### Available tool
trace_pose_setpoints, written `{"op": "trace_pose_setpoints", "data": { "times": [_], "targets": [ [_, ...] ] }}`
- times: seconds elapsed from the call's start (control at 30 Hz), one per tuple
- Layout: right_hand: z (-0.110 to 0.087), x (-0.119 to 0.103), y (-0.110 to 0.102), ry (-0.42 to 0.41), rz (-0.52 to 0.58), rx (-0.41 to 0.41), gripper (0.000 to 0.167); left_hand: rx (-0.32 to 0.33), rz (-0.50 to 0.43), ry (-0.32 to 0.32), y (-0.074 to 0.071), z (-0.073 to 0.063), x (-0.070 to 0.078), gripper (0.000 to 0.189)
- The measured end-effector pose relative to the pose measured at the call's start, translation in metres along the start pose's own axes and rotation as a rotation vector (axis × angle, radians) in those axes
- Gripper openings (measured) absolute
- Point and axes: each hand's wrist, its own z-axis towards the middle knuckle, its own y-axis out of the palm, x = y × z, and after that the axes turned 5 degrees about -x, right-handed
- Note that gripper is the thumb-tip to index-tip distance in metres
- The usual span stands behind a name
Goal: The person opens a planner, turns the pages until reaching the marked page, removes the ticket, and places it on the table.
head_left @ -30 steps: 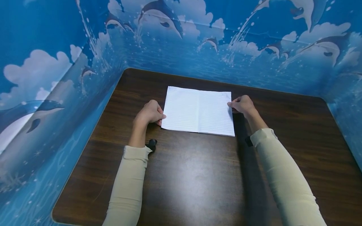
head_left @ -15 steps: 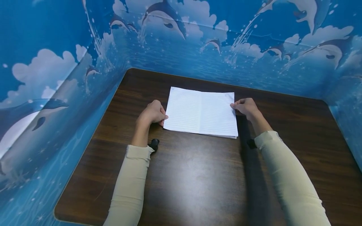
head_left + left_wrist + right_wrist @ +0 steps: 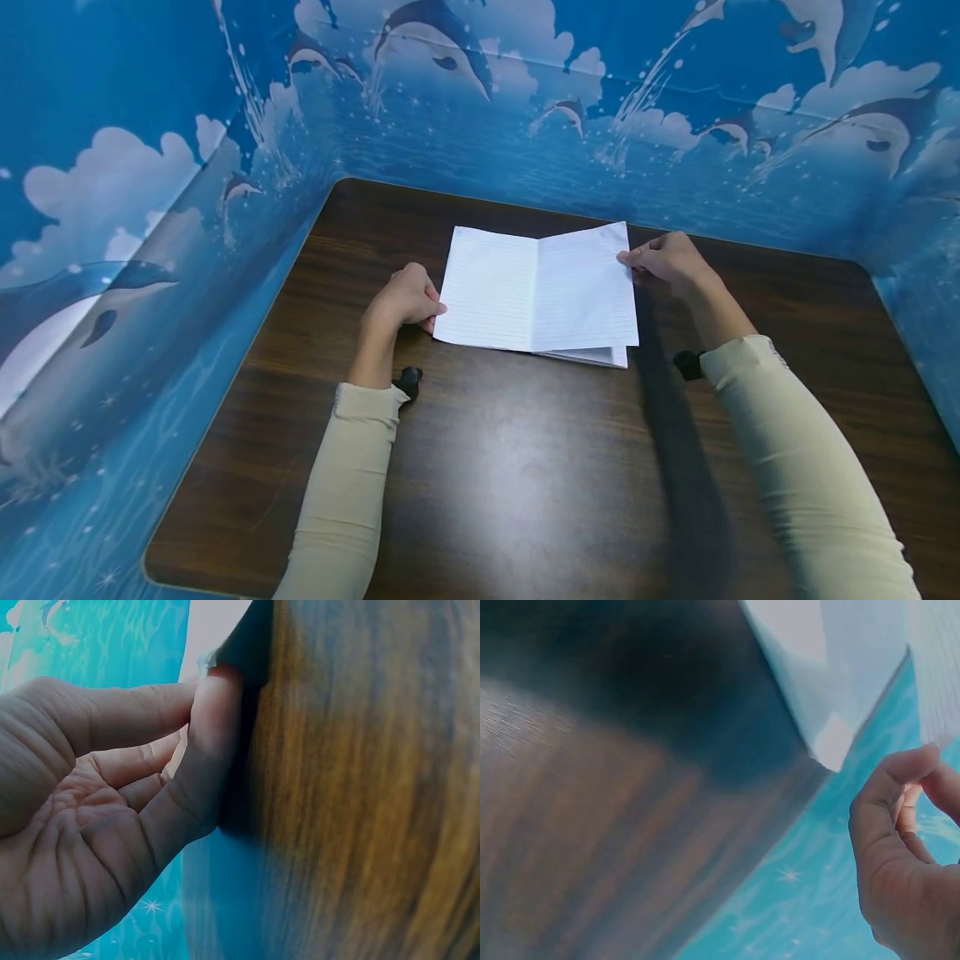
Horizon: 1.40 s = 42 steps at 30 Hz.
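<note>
Notebook, lying open on the far half of the brown table, lined pages upward. At its left edge, a thumb-and-finger pinch by the left hand. At the right edge of the raised right page, a similar narrow pinch by the right hand, with lower pages showing along the near side.

For a clean lift, pinch lightly to avoid creasing. Steady the left edge against the table to prevent sliding. Guide the raised part in an arc about the centre fold, without tugging to the right. Best to check for a single leaf between the fingertips; impossible to tell the number there from these views.

By count: one notebook, one table, two hands, two pale sleeves, two black wrist devices, one near each cuff. Around the left, far and right sides, blue dolphin-print backdrop, number of panels unclear.
</note>
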Motion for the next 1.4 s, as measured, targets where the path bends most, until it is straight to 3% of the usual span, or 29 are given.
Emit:
{"op": "trace_pose_setpoints", "data": {
  "times": [0.27,0.67,1.0,1.17,1.4],
  "targets": [
    [-0.011,-0.027,-0.014,-0.019,-0.064,-0.013,0.042,-0.005,0.001,0.012,0.001,0.001,0.000,0.018],
    [-0.024,-0.077,-0.003,-0.059,-0.050,-0.013,0.043,-0.008,-0.002,0.010,0.000,0.002,0.001,0.017],
    [-0.029,-0.122,0.021,-0.111,-0.030,-0.062,0.035,0.015,-0.019,-0.012,0.001,0.000,0.002,0.014],
    [-0.029,-0.141,0.036,-0.136,0.003,-0.117,0.039,0.011,-0.029,-0.016,0.001,0.002,0.001,0.013],
    [-0.025,-0.159,0.065,-0.182,0.026,-0.196,0.027,-0.001,-0.023,0.000,0.000,0.003,0.000,0.014]
  ]
}}
